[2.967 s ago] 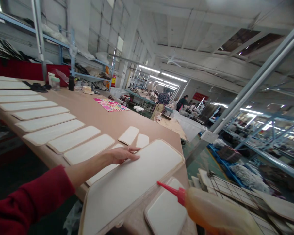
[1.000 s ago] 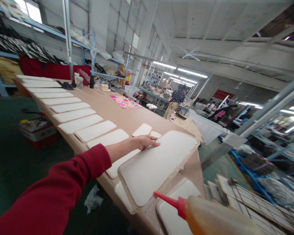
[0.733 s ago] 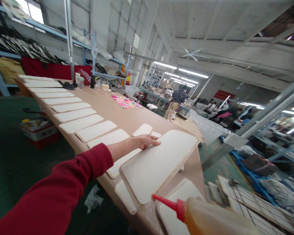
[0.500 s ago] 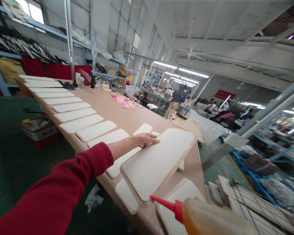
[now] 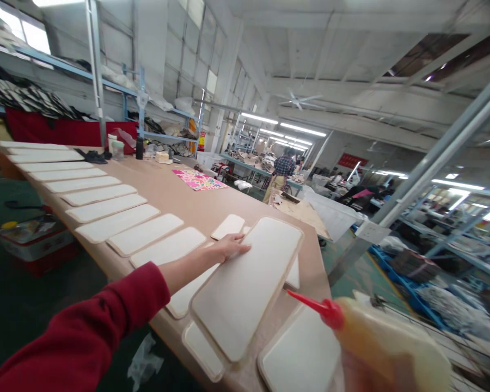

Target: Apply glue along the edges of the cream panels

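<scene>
My left hand, in a red sleeve, grips the far left edge of a white rounded panel, holding it tilted over the table. The thumb lies on its face and the fingers go underneath. At lower right my right hand is wrapped round a squeeze bottle of yellowish liquid, mostly hidden behind it. Its red nozzle points left, just apart from the panel's right edge. Another white panel lies beneath the nozzle, and a smaller one is partly under the held panel.
White panels lie in a row along the left side of the brown table. A floral sheet, jars and a black bottle sit farther back. A metal post slants at the right. One person stands in the background.
The bottle has moved right and up, and its nozzle has left the panel's lower right corner. The left-held panel is turned slightly more upright in view. The view has shifted right.
</scene>
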`<action>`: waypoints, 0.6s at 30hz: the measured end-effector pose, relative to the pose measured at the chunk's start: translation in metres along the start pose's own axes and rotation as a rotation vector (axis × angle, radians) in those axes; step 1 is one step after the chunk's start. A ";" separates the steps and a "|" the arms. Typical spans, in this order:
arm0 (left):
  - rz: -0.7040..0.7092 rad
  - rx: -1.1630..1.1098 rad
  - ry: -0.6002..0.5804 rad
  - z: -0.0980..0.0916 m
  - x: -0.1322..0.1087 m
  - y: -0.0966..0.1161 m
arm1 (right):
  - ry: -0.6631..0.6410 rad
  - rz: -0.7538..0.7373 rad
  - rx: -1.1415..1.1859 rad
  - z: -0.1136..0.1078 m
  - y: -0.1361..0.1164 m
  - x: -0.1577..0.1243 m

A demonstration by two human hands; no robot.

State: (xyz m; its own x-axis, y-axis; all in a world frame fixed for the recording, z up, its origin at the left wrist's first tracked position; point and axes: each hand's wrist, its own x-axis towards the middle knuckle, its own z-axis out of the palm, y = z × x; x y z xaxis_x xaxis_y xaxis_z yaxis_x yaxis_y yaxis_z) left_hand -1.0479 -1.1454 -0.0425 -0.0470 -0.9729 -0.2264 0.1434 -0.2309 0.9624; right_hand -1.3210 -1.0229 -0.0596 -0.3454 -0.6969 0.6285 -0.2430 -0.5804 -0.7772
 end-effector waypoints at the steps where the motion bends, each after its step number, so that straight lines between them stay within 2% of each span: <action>1: 0.014 0.006 -0.019 0.004 -0.001 -0.002 | 0.020 0.057 0.101 0.004 -0.003 0.009; 5: 0.049 0.028 -0.131 0.015 -0.007 -0.005 | 0.151 0.237 0.501 0.015 -0.003 0.040; 8: 0.050 -0.010 -0.183 0.018 -0.011 0.000 | 0.211 0.232 0.521 0.014 0.005 0.052; 11: -0.007 -0.051 -0.225 0.019 -0.016 0.007 | 0.240 0.252 0.507 0.008 0.012 0.054; 14: -0.077 -0.044 -0.249 0.020 -0.018 0.012 | 0.252 0.264 0.497 0.004 0.021 0.036; 18: -0.098 -0.049 -0.234 0.021 -0.006 0.007 | 0.148 0.217 0.250 0.006 0.038 -0.017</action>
State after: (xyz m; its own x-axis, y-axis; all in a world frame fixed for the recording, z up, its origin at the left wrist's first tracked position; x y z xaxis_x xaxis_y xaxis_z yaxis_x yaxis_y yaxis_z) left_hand -1.0671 -1.1404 -0.0313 -0.2893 -0.9178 -0.2720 0.1742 -0.3299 0.9278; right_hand -1.3190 -1.0352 -0.1000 -0.4962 -0.7576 0.4240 0.0736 -0.5233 -0.8490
